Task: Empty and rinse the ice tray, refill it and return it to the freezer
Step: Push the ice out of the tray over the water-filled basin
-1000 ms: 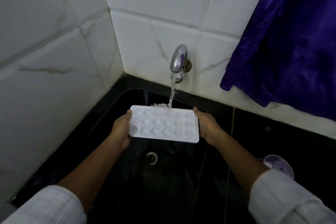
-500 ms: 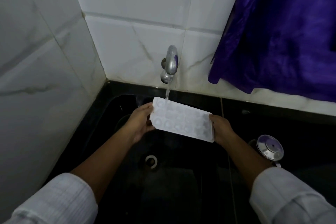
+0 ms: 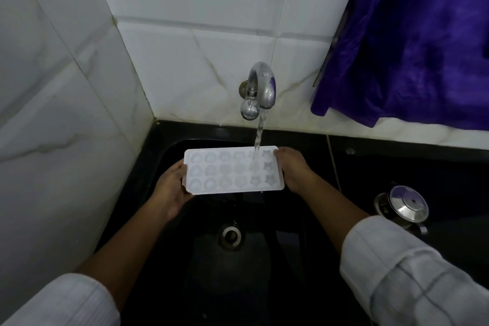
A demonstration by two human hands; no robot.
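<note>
A white ice tray [image 3: 225,172] with several moulded cups is held level over the black sink [image 3: 277,259]. My left hand [image 3: 172,189] grips its left end and my right hand [image 3: 293,171] grips its right end. Above it, a chrome tap [image 3: 260,90] on the tiled wall runs a stream of water [image 3: 258,137] onto the tray's right-hand cups.
The sink drain [image 3: 230,235] lies below the tray. A steel lidded pot [image 3: 403,209] stands on the black counter at the right. A purple cloth [image 3: 412,42] hangs over the wall at the upper right. White marble tiles [image 3: 66,87] close off the left and back.
The tray has gone from tilted to level and shifted left, so the water now lands on its right cups instead of the left end.
</note>
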